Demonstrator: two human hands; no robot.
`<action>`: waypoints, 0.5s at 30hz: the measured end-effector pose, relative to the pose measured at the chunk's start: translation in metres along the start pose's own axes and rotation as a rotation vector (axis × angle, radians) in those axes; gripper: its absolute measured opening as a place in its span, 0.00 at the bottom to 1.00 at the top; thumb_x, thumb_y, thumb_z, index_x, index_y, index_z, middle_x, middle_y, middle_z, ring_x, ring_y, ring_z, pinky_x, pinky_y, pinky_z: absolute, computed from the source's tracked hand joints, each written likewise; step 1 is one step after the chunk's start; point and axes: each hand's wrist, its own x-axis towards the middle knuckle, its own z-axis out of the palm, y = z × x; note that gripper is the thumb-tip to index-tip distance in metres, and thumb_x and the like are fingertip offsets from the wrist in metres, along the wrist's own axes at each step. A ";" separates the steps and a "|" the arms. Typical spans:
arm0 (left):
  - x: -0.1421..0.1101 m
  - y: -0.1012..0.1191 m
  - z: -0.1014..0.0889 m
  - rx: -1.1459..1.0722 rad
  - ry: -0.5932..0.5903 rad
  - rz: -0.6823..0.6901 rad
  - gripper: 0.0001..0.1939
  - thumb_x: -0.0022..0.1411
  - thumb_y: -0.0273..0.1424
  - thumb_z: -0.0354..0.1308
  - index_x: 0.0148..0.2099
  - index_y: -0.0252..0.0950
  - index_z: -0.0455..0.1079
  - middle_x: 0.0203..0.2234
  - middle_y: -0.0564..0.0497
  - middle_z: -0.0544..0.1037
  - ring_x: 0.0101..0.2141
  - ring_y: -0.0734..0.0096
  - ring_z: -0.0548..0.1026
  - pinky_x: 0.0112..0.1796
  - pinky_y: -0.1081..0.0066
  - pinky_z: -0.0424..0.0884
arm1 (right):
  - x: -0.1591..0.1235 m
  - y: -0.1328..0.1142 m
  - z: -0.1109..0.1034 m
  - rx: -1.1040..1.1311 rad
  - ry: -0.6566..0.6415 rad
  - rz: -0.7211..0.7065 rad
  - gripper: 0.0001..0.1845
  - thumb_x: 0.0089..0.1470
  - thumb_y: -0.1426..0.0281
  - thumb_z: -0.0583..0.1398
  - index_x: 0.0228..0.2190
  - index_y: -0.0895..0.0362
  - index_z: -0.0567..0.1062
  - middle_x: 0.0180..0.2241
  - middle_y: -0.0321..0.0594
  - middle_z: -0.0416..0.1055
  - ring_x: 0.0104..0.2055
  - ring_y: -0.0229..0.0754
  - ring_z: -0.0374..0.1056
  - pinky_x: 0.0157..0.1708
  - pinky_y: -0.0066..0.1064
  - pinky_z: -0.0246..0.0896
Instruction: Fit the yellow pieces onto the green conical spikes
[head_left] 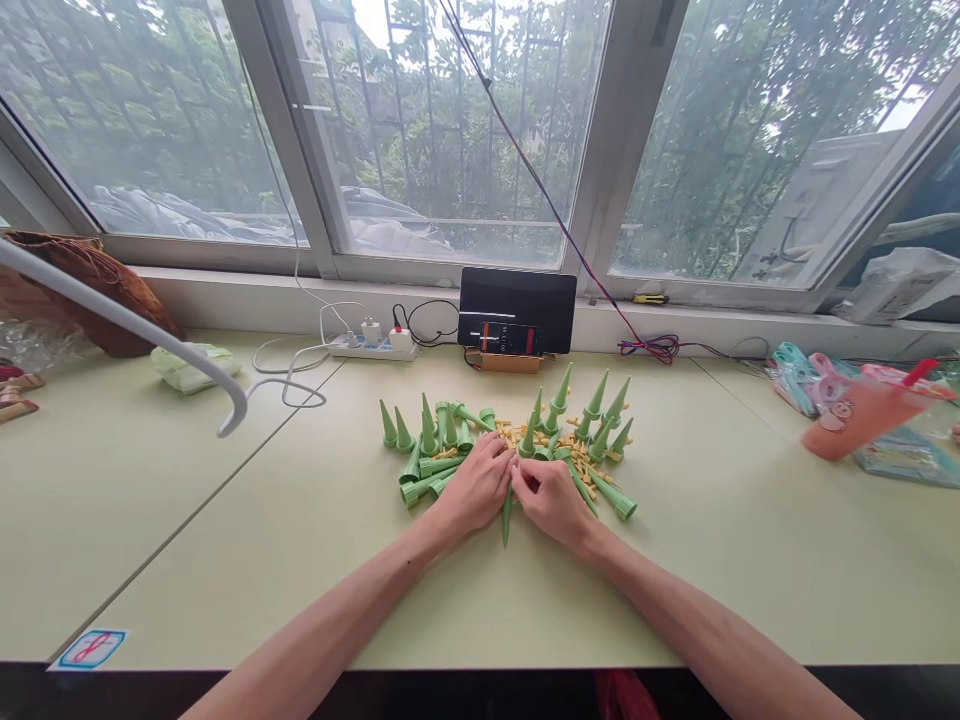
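Head view: on a smooth, pale yellow-green worktop (262, 570), two bare hands meet roughly midway between its near and far edges. The left hand (484, 482) is back upward, fingers pressed together and bent toward the covered end of a green cone (507, 520); whether they grip it I cannot tell. The right hand (553, 498) has thumb and forefinger drawn together at that end, what they pinch being too small to make out. The cone sits between the hands, its slim, sharp tip toward the near edge. Around and beyond them, other green cones (616, 496) with ribbed, flared collars lie on their sides or stand tip up. Slender yellow pegs (600, 474), some with short crossbars, are scattered among these. At the far edge a glossy black tablet (517, 295) stands behind a phone (511, 338) on a brown cardboard box (510, 362).
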 end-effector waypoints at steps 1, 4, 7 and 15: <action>0.000 0.000 0.000 -0.004 0.000 -0.001 0.16 0.72 0.26 0.42 0.36 0.37 0.69 0.38 0.46 0.73 0.52 0.60 0.68 0.60 0.53 0.63 | 0.000 0.000 0.000 0.001 0.000 -0.001 0.19 0.61 0.69 0.52 0.19 0.54 0.52 0.16 0.30 0.53 0.19 0.34 0.46 0.23 0.29 0.43; 0.001 0.001 0.000 -0.011 -0.003 -0.003 0.16 0.72 0.26 0.41 0.37 0.37 0.70 0.39 0.46 0.74 0.51 0.60 0.69 0.60 0.52 0.62 | 0.000 0.000 0.001 0.003 0.002 -0.003 0.20 0.61 0.69 0.52 0.20 0.54 0.51 0.16 0.30 0.52 0.20 0.34 0.46 0.23 0.29 0.43; 0.001 0.002 -0.001 -0.018 -0.011 -0.024 0.16 0.72 0.26 0.41 0.38 0.37 0.70 0.39 0.46 0.74 0.50 0.60 0.69 0.59 0.52 0.63 | 0.000 0.000 0.001 0.005 0.004 -0.007 0.20 0.61 0.69 0.52 0.19 0.54 0.51 0.16 0.29 0.52 0.20 0.34 0.46 0.23 0.29 0.42; 0.000 0.002 -0.001 -0.040 -0.012 -0.064 0.18 0.73 0.28 0.40 0.38 0.36 0.70 0.41 0.44 0.73 0.53 0.58 0.67 0.57 0.53 0.65 | 0.001 0.001 0.001 0.008 0.014 -0.015 0.21 0.61 0.69 0.53 0.19 0.54 0.50 0.16 0.29 0.51 0.19 0.33 0.46 0.22 0.29 0.42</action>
